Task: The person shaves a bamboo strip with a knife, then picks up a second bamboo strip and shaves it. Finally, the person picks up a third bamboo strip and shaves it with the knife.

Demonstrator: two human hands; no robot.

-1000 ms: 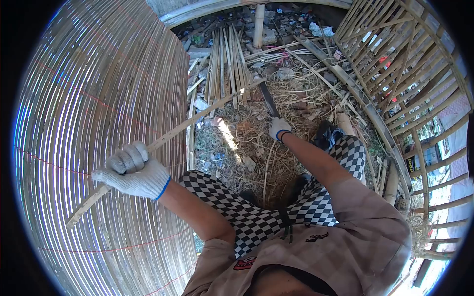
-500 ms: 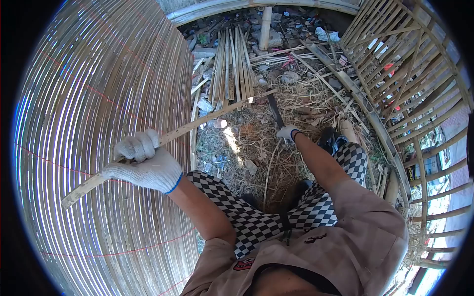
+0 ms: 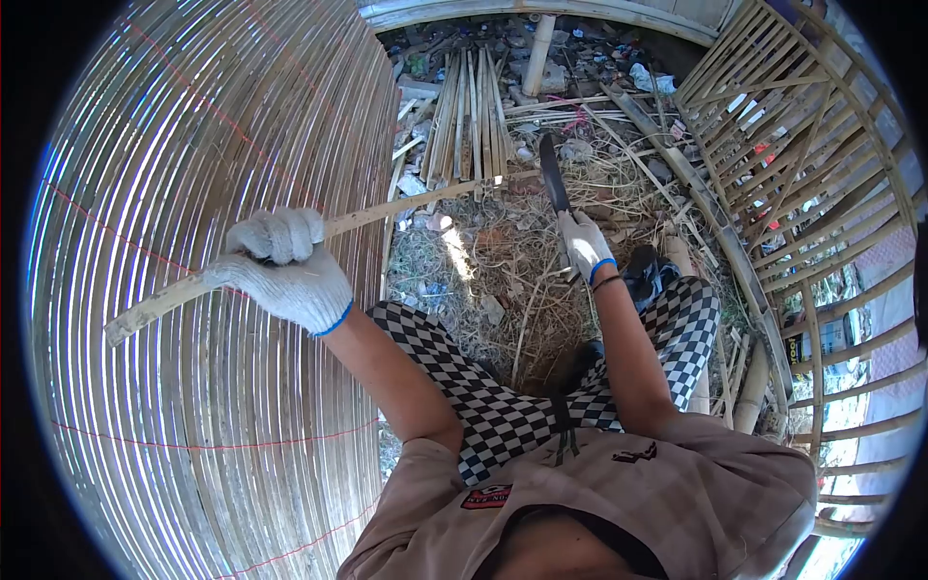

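In a white knitted glove, my left hand (image 3: 288, 266) is closed around a long flat bamboo strip (image 3: 396, 207). The strip slants from the lower left up to the right, its far end over the straw-littered ground. My right hand (image 3: 583, 244), gloved too, grips the handle of a machete (image 3: 553, 174). Its dark blade points up and away from me, a short gap to the right of the strip's far end.
A wall of thin bamboo slats (image 3: 213, 387) with red cords rises on the left. Split bamboo strips (image 3: 469, 121) lie in a pile ahead. A slatted bamboo frame (image 3: 802, 164) stands on the right, with a bamboo pole (image 3: 710, 213) along its foot. Straw and rubble cover the ground.
The machete has come away from the strip's far end, and its blade has swung up and to the right. My left hand still holds the strip in nearly the same place.
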